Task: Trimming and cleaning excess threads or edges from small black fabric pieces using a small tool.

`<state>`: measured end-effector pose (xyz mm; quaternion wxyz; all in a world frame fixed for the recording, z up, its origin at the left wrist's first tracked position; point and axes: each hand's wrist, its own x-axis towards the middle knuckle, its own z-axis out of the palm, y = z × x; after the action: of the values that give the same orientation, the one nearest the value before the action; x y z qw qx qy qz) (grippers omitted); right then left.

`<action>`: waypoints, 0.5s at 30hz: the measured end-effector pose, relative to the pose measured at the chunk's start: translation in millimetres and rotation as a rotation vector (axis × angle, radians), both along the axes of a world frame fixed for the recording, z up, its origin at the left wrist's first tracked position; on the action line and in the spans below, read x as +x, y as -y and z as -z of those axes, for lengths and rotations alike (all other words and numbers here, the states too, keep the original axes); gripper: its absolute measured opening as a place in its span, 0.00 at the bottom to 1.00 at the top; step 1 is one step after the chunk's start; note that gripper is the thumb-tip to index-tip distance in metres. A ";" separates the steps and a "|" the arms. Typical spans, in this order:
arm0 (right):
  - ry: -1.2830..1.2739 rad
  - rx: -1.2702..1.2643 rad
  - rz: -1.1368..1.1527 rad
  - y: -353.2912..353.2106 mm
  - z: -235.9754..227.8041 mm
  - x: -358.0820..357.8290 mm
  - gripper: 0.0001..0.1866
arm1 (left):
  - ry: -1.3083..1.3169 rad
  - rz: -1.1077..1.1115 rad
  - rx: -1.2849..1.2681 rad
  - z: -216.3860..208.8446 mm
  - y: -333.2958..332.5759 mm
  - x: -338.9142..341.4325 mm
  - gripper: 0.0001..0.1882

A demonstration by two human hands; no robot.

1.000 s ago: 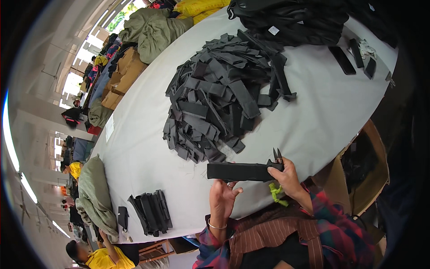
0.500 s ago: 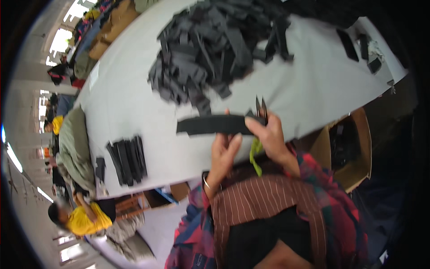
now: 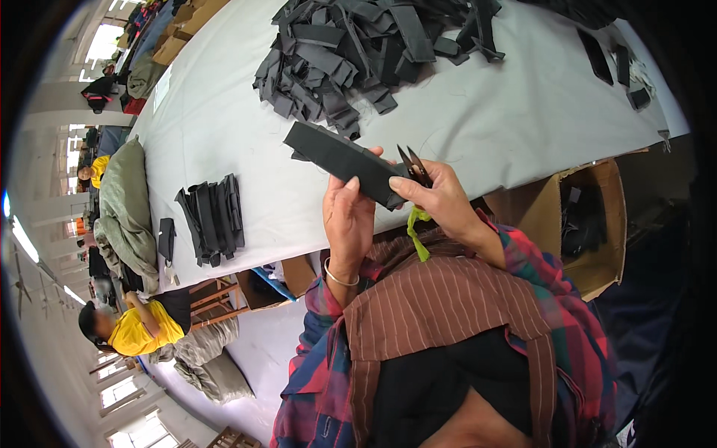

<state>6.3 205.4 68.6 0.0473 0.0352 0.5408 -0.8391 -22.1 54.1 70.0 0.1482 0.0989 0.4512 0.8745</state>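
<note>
A dark grey fabric strip (image 3: 336, 157) is held slantwise above the near edge of the table, its far end raised to the left. My left hand (image 3: 349, 220) grips it around the middle, thumb on top and fingers behind. At its right end, my right hand (image 3: 446, 201) pinches the strip between thumb and fingers. That same hand also keeps a pair of thread snips (image 3: 414, 166) in its palm, dark pointed blades sticking up. A lime-green ribbon (image 3: 417, 235) dangles below the right hand.
A large heap of dark strips (image 3: 336, 67) lies on the white-covered table (image 3: 261, 160). Neatly stacked strips (image 3: 211, 220) sit at left. A phone (image 3: 595, 56) rests far right. A cardboard box (image 3: 612, 224) stands below right. Another person in yellow (image 3: 146, 328) sits at left.
The strip has turned from nearly level to slanting, its left end now higher and its right end lower. Both hands still hold it. The whole view has shifted a little.
</note>
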 end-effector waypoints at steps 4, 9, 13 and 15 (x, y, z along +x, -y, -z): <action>-0.060 0.229 -0.066 -12.4 19.3 -10.9 0.09 | 0.072 -0.073 -0.018 5.5 12.3 -12.3 0.21; -0.236 0.485 0.171 -12.9 11.1 -31.3 0.10 | 0.131 -0.086 -0.017 7.6 18.8 -18.2 0.19; -0.355 0.677 0.103 -14.0 -3.8 -39.0 0.12 | 0.173 -0.110 -0.022 13.5 18.1 -16.6 0.17; -0.415 0.801 0.112 -16.7 -4.4 -39.8 0.13 | 0.184 -0.104 -0.023 14.4 16.1 -16.6 0.17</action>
<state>-33.5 222.0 73.0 -0.1249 -0.0890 0.8182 -0.5541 -38.7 38.1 55.6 0.1444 -0.0071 0.4502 0.8811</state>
